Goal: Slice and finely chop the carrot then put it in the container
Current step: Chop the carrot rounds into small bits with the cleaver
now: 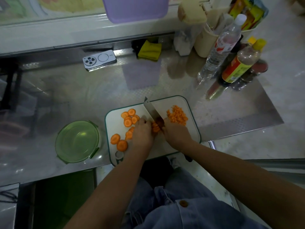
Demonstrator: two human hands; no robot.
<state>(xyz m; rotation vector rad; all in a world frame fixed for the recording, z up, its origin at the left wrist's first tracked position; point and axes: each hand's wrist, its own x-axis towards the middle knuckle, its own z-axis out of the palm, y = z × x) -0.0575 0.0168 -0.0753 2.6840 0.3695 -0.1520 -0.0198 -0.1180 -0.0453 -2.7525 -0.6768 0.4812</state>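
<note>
A white cutting board point(189, 129) with a green rim lies on the steel counter. Several round carrot slices point(130, 119) lie on its left half, and a heap of finely chopped carrot point(177, 115) sits at its right. My right hand point(175, 133) grips the handle of a knife point(151, 109), whose blade rests against carrot strips point(155, 127) in the board's middle. My left hand point(142, 134) holds those strips in place with curled fingers. A green round container point(77, 141) stands empty left of the board.
A phone point(99, 60) lies at the back of the counter beside a yellow cloth point(149, 50). Bottles point(221, 47) and sauce jars crowd the back right. A purple tub point(135, 9) sits on the ledge behind. The counter's front edge runs just below the board.
</note>
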